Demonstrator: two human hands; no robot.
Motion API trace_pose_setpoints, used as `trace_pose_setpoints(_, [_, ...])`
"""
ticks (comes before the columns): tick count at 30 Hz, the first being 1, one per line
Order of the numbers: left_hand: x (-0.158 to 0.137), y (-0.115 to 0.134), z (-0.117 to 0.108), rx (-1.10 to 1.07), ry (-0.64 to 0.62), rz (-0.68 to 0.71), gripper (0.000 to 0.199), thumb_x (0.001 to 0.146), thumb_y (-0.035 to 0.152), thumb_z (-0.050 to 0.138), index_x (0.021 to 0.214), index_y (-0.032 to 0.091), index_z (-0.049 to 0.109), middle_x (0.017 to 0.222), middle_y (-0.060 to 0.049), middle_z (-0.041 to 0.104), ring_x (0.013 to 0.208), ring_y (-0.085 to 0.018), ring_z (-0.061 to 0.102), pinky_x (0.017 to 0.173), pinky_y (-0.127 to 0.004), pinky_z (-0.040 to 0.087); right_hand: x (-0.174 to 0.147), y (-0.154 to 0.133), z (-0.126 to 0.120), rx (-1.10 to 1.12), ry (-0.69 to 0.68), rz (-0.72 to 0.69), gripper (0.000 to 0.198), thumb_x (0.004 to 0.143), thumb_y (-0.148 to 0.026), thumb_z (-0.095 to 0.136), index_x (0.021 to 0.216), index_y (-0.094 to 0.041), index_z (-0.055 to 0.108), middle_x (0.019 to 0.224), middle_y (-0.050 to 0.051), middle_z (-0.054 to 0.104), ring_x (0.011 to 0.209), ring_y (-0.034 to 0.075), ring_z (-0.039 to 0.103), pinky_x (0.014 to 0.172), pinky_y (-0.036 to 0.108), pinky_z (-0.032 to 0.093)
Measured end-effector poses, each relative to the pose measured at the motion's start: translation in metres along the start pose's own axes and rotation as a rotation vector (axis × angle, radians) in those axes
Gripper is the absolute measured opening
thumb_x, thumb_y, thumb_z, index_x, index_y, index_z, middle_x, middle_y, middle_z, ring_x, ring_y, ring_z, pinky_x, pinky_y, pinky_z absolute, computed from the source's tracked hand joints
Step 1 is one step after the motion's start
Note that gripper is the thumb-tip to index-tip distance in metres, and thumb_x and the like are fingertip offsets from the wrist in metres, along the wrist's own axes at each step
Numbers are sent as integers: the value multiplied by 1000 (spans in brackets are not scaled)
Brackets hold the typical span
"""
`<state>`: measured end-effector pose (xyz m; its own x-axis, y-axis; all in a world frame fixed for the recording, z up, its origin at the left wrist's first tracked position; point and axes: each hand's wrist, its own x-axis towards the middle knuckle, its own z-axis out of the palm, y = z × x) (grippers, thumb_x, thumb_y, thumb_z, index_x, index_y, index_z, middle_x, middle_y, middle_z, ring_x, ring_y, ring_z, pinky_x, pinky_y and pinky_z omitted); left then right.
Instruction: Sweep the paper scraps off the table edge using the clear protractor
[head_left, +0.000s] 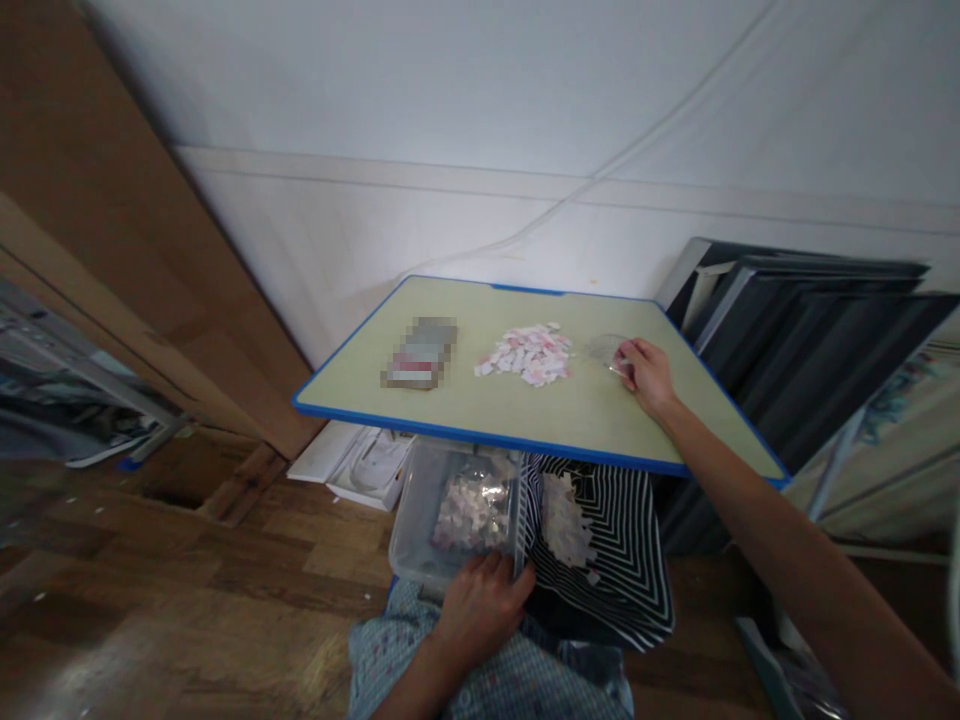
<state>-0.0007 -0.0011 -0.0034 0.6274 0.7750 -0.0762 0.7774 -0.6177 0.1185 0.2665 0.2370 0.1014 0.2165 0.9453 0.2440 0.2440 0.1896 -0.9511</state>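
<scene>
My right hand (646,372) is over the right part of the small table (600,420), its fingers pinching a small clear plastic bag (604,350). Something pinkish shows at the fingertips, too small to make out. Left of that hand, a loose pile of white and pink paper pieces (529,353) lies on the tabletop. Below the table's front edge, my left hand (484,605) has its fingers closed over the near rim of a clear plastic bin (416,510). Inside the bin sit shiny clear bags of pinkish pieces (472,510).
A blurred-out flat object (421,353) lies on the table's left. Beside the bin, a black-and-white striped bag (622,540) holds pale pieces (566,520). Dark panels (795,340) lean at the right. A white box (367,465) is under the table; brown boards (150,220) stand left.
</scene>
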Motion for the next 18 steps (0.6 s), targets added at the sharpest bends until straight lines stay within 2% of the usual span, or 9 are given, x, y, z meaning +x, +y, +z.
trace_pose_setpoints(2, [0, 0, 1, -1, -1, 2, 39, 84, 26, 54, 122, 21, 48, 97, -9, 64, 89, -24, 60, 74, -38, 52, -2, -2, 0, -3, 0, -32, 27, 87, -40, 52, 75, -15, 56, 66, 0, 57, 44, 7, 46, 38, 19, 36])
trace_pose_setpoints(3, [0, 0, 1, -2, -4, 2, 39, 84, 25, 54, 122, 21, 48, 97, -9, 64, 90, -24, 60, 74, -38, 52, -3, -3, 1, -7, -1, -51, 31, 85, -42, 53, 68, -17, 53, 58, -2, 53, 38, 6, 38, 33, 19, 28])
trace_pose_setpoints(5, [0, 0, 1, -6, -14, 2, 39, 83, 24, 55, 122, 21, 49, 98, -9, 65, 90, -24, 60, 74, -38, 52, -5, -5, 1, -26, -7, -91, 34, 80, -46, 55, 62, -18, 50, 51, -5, 47, 35, 5, 32, 31, 19, 20])
trace_pose_setpoints(9, [0, -1, 1, -13, -13, -6, 40, 82, 22, 56, 121, 20, 50, 97, -10, 65, 91, -25, 60, 75, -38, 52, -6, -9, 2, -93, -14, -164, 35, 74, -49, 59, 58, -19, 50, 44, -5, 43, 38, 7, 33, 36, 20, 22])
trace_pose_setpoints(12, [-1, -2, -1, -21, -18, -11, 41, 82, 21, 56, 122, 20, 50, 98, -10, 65, 91, -25, 60, 76, -38, 52, -7, -12, 3, -145, -27, -202, 35, 74, -48, 58, 55, -19, 50, 43, -4, 41, 42, 9, 35, 40, 22, 25])
trace_pose_setpoints(18, [-1, 0, -1, -21, -28, -39, 38, 84, 22, 54, 122, 23, 51, 99, -10, 65, 91, -24, 61, 76, -38, 52, -11, -19, 5, -224, -122, -230, 32, 71, -44, 60, 53, -19, 50, 48, -2, 47, 51, 12, 43, 48, 24, 32])
